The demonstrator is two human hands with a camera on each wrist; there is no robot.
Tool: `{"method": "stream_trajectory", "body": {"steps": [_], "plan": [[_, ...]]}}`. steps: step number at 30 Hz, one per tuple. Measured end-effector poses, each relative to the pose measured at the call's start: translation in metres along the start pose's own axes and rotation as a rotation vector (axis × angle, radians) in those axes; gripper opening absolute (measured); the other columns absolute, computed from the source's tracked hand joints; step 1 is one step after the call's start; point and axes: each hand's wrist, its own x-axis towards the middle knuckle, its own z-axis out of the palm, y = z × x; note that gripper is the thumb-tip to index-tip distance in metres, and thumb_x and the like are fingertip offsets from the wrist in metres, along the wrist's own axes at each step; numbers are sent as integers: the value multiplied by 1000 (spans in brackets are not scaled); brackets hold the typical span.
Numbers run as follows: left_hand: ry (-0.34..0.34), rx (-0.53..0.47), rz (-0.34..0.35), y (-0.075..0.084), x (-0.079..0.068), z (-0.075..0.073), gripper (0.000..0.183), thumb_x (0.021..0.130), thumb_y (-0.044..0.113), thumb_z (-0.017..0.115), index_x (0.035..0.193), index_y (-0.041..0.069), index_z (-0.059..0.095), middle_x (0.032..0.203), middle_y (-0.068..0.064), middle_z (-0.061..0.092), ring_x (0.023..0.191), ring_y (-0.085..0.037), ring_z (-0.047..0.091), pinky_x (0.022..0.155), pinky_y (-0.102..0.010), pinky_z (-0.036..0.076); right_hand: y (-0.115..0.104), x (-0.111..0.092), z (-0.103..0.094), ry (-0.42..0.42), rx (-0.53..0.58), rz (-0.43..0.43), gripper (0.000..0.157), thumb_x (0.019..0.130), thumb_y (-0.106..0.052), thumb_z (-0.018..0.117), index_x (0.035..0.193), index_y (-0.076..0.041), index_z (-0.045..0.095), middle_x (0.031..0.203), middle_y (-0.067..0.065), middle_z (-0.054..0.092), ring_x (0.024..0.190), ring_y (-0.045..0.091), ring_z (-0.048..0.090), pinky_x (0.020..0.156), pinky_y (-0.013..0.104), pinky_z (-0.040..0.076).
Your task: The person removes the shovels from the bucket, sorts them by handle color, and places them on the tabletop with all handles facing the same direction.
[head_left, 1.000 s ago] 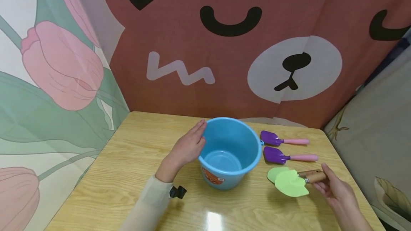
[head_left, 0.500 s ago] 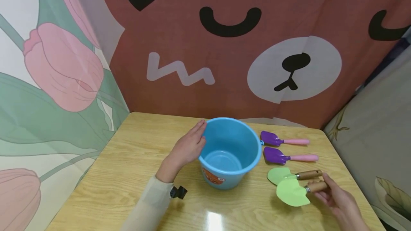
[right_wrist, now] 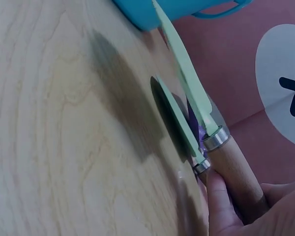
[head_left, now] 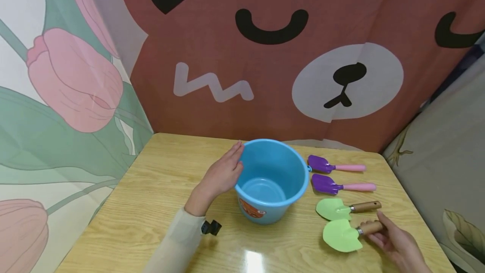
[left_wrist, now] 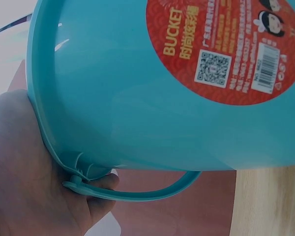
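Observation:
A blue bucket (head_left: 265, 205) stands upright on the table. My left hand (head_left: 221, 172) rests against its left side with straight fingers along the rim; the left wrist view shows the palm (left_wrist: 24, 162) at the rim beside the handle's hinge. At the right, my right hand (head_left: 394, 237) grips the wooden handle of a light green trowel (head_left: 341, 236). The right wrist view shows that trowel (right_wrist: 187, 69) raised over the table, its shadow below. Just behind it lies a second green trowel (head_left: 333, 209) with a wooden handle.
Two purple trowels (head_left: 323, 183) with pink handles lie in a row right of the bucket. The wooden table (head_left: 151, 205) meets a bear-printed cloth (head_left: 212, 117) at the back. Printed cloths also hang at both sides.
My right hand has brought the gripped green trowel toward the table's front, away from the other green trowel, and lowered it. My left hand and the bucket keep their places.

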Motion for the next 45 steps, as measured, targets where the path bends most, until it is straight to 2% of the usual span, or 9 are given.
{"method": "stream_trajectory", "body": {"steps": [7,12,20,25,32,41,45], "plan": [[1,-3,4,1,0,0,58,108,31,36,159,5,29,169,-6,20,156,-23,18,123,-45,27,5,3,-4,26,-30,5,40,101,-43,55,74,-21,73,79,0,74,78,13,75,83,29,61],[-3,0,4,1,0,0,58,108,31,36,159,5,29,169,-7,20,156,-23,17,122,-46,27,7,4,-7,49,-40,15,43,104,-42,52,72,-21,71,78,2,74,77,14,75,84,30,61],[-8,0,-2,1,0,0,58,108,31,36,160,5,28,169,-6,19,156,-21,16,123,-44,26,11,13,-12,131,-42,18,43,105,-37,50,70,-20,69,76,3,72,75,16,75,83,32,61],[-7,4,4,0,1,1,58,108,30,35,159,4,27,169,-6,19,156,-23,17,124,-43,25,12,15,-16,110,-58,12,44,105,-39,49,70,-21,69,77,2,72,75,14,74,82,32,61],[-10,7,-12,-1,1,2,58,108,30,34,160,6,27,169,-2,16,156,-20,16,124,-42,24,10,6,-13,58,-55,-5,40,103,-42,53,72,-23,72,78,-1,73,77,12,74,82,30,61],[-10,9,-16,1,0,0,58,108,31,35,160,6,27,170,-2,16,156,-19,15,124,-42,24,9,12,-17,121,-79,-5,40,106,-37,49,72,-23,67,76,0,71,74,14,74,81,34,62],[-10,10,-16,2,1,-1,58,108,30,34,160,6,26,170,-2,16,156,-19,15,124,-42,25,7,11,-20,98,-111,-1,37,104,-42,52,75,-25,66,78,-2,71,76,12,73,83,35,61]]}}
